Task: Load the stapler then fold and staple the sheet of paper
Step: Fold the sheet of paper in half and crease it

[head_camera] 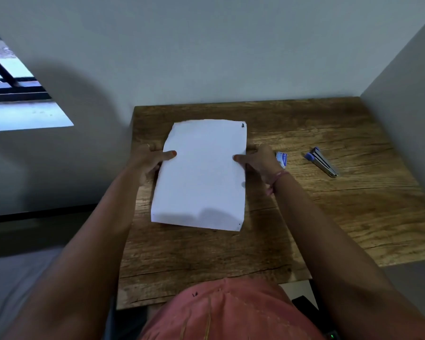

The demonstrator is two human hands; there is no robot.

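Seen from overhead, a person in a pink top holds a white rectangular sheet of paper (pixel 201 175) by its two long edges over a brown wood-grain table (pixel 341 217); the left hand (pixel 150 159) grips the left edge, thumb lying on top and fingers under it; the right hand (pixel 257 160) grips the right edge in the same way, a pink band at its wrist; the hands are apart, the width of the sheet between them. The sheet's long axis runs away from the person toward the pale wall, its near end bowed up slightly off the table; small dark marks show at its far right and near right corners. Just right of the right hand lies a small white-and-blue box (pixel 281 158), its contents not visible; farther right, well apart from the sheet, a blue-and-silver metal stapler (pixel 322 162) lies on the table, its long axis diagonal, blue end toward the far left.
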